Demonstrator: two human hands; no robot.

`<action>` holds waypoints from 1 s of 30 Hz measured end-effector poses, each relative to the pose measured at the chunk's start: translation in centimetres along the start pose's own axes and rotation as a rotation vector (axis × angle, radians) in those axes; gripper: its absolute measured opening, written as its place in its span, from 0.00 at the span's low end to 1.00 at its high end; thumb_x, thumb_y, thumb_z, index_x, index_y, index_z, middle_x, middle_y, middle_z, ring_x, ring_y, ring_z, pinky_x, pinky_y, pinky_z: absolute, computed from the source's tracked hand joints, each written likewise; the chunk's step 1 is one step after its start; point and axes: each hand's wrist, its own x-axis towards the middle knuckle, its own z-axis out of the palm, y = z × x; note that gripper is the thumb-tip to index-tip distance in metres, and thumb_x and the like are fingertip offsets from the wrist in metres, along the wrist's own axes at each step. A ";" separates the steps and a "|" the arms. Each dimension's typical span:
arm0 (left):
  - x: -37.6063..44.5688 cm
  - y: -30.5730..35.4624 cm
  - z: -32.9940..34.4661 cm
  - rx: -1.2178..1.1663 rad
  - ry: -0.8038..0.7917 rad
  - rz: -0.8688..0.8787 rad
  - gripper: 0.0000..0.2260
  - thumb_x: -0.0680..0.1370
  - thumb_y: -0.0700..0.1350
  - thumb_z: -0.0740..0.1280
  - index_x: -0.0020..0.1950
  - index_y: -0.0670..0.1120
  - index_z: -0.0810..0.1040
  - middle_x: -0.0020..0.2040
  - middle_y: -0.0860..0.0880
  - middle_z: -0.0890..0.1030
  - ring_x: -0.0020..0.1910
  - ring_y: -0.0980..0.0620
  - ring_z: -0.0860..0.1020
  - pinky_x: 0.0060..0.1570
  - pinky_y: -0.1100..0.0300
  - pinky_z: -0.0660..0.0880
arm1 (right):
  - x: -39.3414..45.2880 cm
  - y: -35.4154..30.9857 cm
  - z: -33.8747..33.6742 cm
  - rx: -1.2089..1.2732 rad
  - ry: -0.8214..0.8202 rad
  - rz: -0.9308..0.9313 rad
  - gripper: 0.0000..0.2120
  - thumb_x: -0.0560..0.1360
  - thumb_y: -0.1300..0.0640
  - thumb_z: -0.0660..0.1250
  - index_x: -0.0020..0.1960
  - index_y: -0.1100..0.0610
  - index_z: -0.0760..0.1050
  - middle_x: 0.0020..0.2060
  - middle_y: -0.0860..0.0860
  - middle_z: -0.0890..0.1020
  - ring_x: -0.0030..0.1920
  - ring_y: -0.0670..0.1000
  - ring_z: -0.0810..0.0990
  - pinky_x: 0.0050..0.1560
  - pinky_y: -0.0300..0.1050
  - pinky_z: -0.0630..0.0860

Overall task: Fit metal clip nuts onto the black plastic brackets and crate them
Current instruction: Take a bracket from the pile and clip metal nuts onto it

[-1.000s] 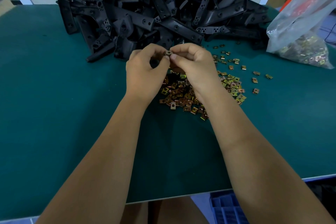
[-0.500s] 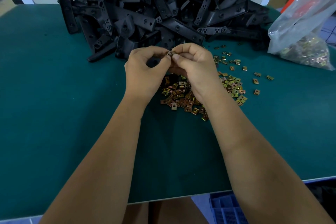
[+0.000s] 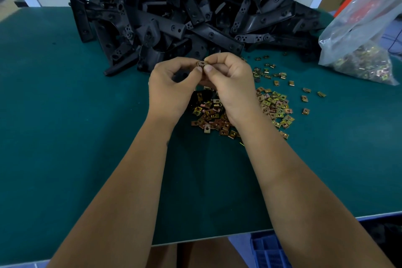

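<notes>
Both forearms are bare, no sleeves, gloves, watch or rings on the left hand or right hand

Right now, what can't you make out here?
- Bracket under the hands, head view: hidden by the fingers; only the clip nut shows.
- Crate: cut off by the bottom edge and the right forearm.
- Bag: contents blurred by plastic.

Bracket pile: top cut off by upper frame edge. Loose clip nuts at desk centre: partly hidden under right hand and wrist. Plastic bag at right desk edge: cropped by frame; contents blurred. Blue crate below near edge: mostly out of frame.
</notes>
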 end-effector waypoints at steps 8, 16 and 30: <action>0.1 -0.5 -0.1 0.098 -0.004 0.067 0.06 0.75 0.48 0.71 0.50 0.54 0.86 0.47 0.57 0.85 0.57 0.52 0.80 0.62 0.49 0.75 | -0.3 0.1 -0.1 -0.342 0.074 -0.181 0.05 0.76 0.64 0.67 0.50 0.56 0.76 0.41 0.48 0.85 0.43 0.45 0.84 0.50 0.48 0.81; -0.3 -0.3 -0.1 0.252 0.065 0.130 0.06 0.76 0.50 0.71 0.52 0.58 0.83 0.50 0.59 0.83 0.59 0.59 0.73 0.67 0.46 0.68 | -0.8 0.1 0.2 -0.474 0.151 -0.307 0.06 0.75 0.62 0.69 0.51 0.56 0.79 0.40 0.42 0.82 0.43 0.42 0.83 0.47 0.41 0.80; -0.6 0.3 -0.1 0.284 0.112 0.126 0.08 0.76 0.48 0.71 0.55 0.54 0.85 0.49 0.59 0.82 0.58 0.59 0.73 0.67 0.45 0.67 | -1.1 0.0 0.7 -0.372 0.192 -0.231 0.05 0.76 0.63 0.69 0.51 0.57 0.78 0.41 0.44 0.84 0.45 0.40 0.83 0.51 0.38 0.79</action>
